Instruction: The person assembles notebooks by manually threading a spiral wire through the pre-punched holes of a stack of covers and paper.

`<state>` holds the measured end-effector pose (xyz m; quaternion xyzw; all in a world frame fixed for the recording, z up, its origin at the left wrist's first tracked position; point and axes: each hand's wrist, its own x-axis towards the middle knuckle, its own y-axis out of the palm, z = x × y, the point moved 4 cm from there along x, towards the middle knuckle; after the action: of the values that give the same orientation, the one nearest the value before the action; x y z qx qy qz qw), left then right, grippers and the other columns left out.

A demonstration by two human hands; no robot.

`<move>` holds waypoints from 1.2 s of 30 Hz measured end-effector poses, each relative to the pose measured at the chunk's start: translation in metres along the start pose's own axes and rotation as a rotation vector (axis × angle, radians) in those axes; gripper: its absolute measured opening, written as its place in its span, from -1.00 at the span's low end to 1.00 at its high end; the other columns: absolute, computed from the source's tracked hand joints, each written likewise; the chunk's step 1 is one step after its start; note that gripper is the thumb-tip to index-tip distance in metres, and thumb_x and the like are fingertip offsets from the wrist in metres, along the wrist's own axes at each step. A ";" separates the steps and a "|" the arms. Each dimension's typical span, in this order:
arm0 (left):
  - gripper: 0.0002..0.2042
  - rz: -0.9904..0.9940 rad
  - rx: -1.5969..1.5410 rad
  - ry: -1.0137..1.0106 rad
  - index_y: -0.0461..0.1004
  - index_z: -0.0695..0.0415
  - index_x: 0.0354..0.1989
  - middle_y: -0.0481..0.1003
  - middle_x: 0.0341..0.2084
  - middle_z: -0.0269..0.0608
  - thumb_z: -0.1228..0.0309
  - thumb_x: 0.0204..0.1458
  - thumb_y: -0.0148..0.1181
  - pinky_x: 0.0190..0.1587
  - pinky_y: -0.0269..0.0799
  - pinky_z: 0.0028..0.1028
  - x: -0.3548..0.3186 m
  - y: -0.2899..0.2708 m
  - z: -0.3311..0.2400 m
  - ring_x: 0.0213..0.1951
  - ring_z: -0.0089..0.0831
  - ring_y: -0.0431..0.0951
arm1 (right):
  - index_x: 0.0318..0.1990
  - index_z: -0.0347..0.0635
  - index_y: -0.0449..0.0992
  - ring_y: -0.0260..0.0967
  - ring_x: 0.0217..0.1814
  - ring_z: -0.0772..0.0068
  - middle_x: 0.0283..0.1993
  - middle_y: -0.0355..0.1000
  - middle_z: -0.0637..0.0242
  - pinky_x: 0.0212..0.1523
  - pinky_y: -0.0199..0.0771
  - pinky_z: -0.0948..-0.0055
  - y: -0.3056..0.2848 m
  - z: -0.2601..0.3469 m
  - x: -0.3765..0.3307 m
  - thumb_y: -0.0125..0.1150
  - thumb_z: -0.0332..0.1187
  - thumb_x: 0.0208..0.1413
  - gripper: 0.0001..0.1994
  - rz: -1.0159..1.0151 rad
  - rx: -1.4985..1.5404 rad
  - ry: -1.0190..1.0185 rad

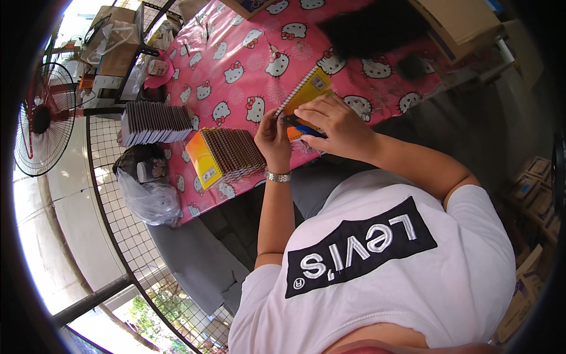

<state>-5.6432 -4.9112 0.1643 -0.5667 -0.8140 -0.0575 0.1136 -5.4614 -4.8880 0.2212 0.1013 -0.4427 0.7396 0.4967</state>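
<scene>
Both hands meet over the near edge of a desk (236, 53) covered in a pink cartoon-cat cloth. The left hand (273, 137), with a metal wristwatch (278, 176) on its wrist, has its fingers curled and pressed together against the lower corner of a yellow spiral-bound notebook (308, 88), which lies tilted on the cloth with its wire spine toward the left. The right hand (332, 121) lies over the notebook's near end, fingers bent and close together, covering a blue and orange thing (305, 130) just beneath it; what that thing is cannot be told, nor whether the fingers pinch it.

Left of the hands, near the desk edge, stands a row of yellow spiral notebooks (227, 156) packed spine-up. Further left, a second stack of pale notebooks (154, 123) sits at the desk's corner. Below that corner hangs a grey plastic bag (150, 197) against a wire mesh fence (127, 248). A standing fan (42, 118) is at the far left, and cardboard boxes (457, 23) lie at the far right of the desk.
</scene>
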 end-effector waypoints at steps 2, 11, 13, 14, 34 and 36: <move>-0.76 -0.012 0.018 0.006 0.45 0.38 0.01 0.55 -0.20 -0.20 0.69 0.17 0.03 -0.15 0.50 -0.56 -0.001 -0.002 0.001 -0.23 -0.56 0.55 | -0.01 -0.25 0.52 0.39 0.02 0.18 -0.03 0.48 0.23 0.14 0.38 0.21 0.000 0.005 0.006 0.40 -0.40 -0.16 -0.54 0.016 -0.024 -0.027; -0.77 -0.075 0.105 0.032 0.52 0.39 -0.04 0.58 -0.23 -0.20 0.70 0.14 0.07 -0.17 0.53 -0.55 -0.005 -0.007 -0.008 -0.25 -0.56 0.57 | 0.06 -0.33 0.51 0.50 -0.07 0.25 -0.11 0.54 0.11 -0.01 0.45 0.42 0.028 -0.016 -0.002 0.26 -0.32 0.08 -0.60 0.328 0.985 0.776; -0.77 -0.140 0.146 0.071 0.52 0.38 -0.04 0.59 -0.23 -0.19 0.71 0.14 0.05 -0.21 0.56 -0.54 -0.010 -0.018 -0.019 -0.25 -0.54 0.58 | 0.03 -0.42 0.49 0.46 -0.10 0.45 -0.10 0.49 0.15 -0.02 0.45 0.48 0.023 -0.012 -0.005 0.20 -0.40 0.16 -0.67 0.331 1.052 0.716; -0.76 -0.199 0.155 0.097 0.51 0.38 -0.04 0.58 -0.23 -0.18 0.71 0.14 0.04 -0.23 0.59 -0.53 -0.011 -0.025 -0.035 -0.26 -0.53 0.58 | 0.04 -0.36 0.49 0.46 -0.09 0.38 -0.10 0.48 0.14 -0.02 0.45 0.44 0.008 -0.020 -0.006 0.23 -0.40 0.11 -0.65 0.233 0.748 0.505; -0.73 -0.816 0.382 -0.113 0.51 0.35 0.00 0.55 -0.41 -0.28 0.54 0.13 0.21 -0.65 0.23 -0.69 -0.053 -0.194 -0.069 -0.58 -0.72 0.40 | -0.12 -0.18 0.51 0.43 -0.05 -0.07 -0.05 0.40 0.06 -0.04 0.50 0.08 -0.012 -0.261 0.046 0.27 -0.22 0.08 -0.72 0.064 -0.807 0.541; -0.73 -0.836 0.329 -0.139 0.51 0.35 0.00 0.56 -0.40 -0.28 0.54 0.14 0.20 -0.65 0.24 -0.70 -0.055 -0.192 -0.068 -0.58 -0.73 0.41 | -0.10 -0.17 0.50 0.45 -0.03 -0.09 -0.04 0.41 0.05 -0.05 0.51 0.05 -0.009 -0.266 0.047 0.27 -0.23 0.08 -0.71 0.073 -0.731 0.600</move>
<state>-5.7963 -5.0439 0.2232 -0.1665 -0.9769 0.0699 0.1144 -5.3999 -4.6557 0.0982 -0.3138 -0.5145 0.5488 0.5794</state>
